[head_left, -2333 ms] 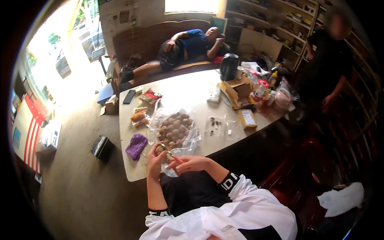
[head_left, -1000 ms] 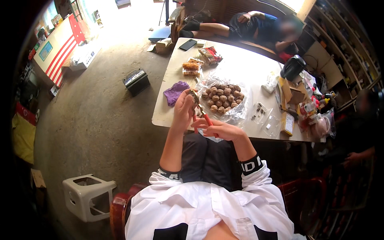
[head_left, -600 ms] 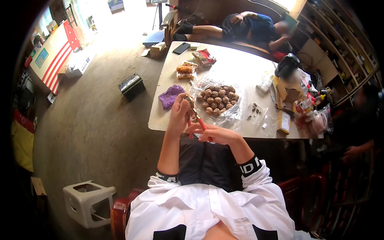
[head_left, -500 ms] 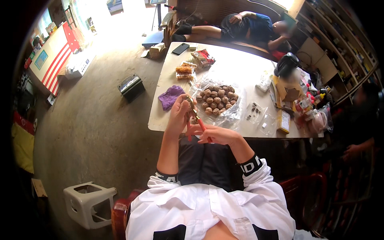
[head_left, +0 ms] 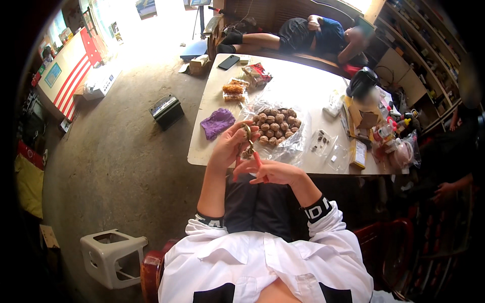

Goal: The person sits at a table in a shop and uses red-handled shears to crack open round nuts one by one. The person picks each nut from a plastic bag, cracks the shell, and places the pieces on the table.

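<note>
A nutcracker (head_left: 258, 159) with red handles and brassy metal jaws is held over the table's near edge. My right hand (head_left: 279, 172) grips its handles, which stand apart, with some fingers stretched out. At the jaw end, my left hand (head_left: 227, 146) has its fingers closed round the metal head; whether a nut sits between the jaws I cannot make out. Just beyond my hands, a heap of brown walnuts (head_left: 275, 125) lies on a clear plastic bag (head_left: 295, 154). A crumpled purple cloth (head_left: 217, 123) rests left of the left hand.
The pale table (head_left: 308, 81) also bears snack packets (head_left: 234, 90), a phone (head_left: 229, 62), a small clear tray of dark bits (head_left: 322, 141) and crowded bottles and boxes (head_left: 386, 131). A car battery (head_left: 166, 111) and plastic stool (head_left: 112, 257) stand on the floor. Someone lies on the bench (head_left: 323, 36) behind.
The nutcracker has turned more upright, its jaw end shifting slightly right and its handles spreading. My left fingers have moved right along with it. The person on the bench has moved an arm.
</note>
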### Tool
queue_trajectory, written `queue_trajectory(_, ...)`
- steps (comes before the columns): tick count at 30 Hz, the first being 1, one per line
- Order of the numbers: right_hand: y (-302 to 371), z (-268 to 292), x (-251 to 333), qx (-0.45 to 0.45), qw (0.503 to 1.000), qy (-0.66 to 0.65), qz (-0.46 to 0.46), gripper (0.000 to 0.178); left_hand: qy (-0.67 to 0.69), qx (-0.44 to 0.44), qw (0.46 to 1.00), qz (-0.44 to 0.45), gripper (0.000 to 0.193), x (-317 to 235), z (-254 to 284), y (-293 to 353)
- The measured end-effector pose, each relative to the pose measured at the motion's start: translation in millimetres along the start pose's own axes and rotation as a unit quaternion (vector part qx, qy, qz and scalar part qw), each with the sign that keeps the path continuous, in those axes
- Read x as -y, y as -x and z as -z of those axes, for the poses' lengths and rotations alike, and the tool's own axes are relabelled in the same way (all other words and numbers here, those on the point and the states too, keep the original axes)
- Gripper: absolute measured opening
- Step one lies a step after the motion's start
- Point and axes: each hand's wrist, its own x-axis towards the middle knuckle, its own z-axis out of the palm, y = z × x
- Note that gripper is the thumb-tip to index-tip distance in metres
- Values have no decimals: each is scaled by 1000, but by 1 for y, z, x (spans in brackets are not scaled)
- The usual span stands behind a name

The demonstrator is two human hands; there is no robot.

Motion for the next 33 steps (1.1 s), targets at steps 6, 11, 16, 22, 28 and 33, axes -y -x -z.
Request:
queue_trajectory(6, -5, 9, -11, -19, 997, -71, 4, 43, 20, -28, 998, -53, 51, 8, 9, 1)
queue_trajectory(11, -13, 10, -37, -107, 966, -230, 58, 47, 42, -87, 990, -101, 42, 9, 14, -3)
queue_trajectory(16, -19, 9, -53, -62, 965, -250, 55, 51, 33, -80, 991, -99, 40, 10, 10, 1)
queue_trajectory(22, -25, 14, -62, -29, 968, -240, 62, 39, 52, -109, 988, -96, 40, 28, 17, 7)
queue_trajectory(28, -33, 19, -81, -68, 965, -250, 38, 31, 69, -116, 987, -83, 40, 35, 13, 11)
queue_trajectory(33, -34, 19, -89, -73, 967, -239, 38, 30, 94, -100, 988, -66, 37, 36, 9, 11)
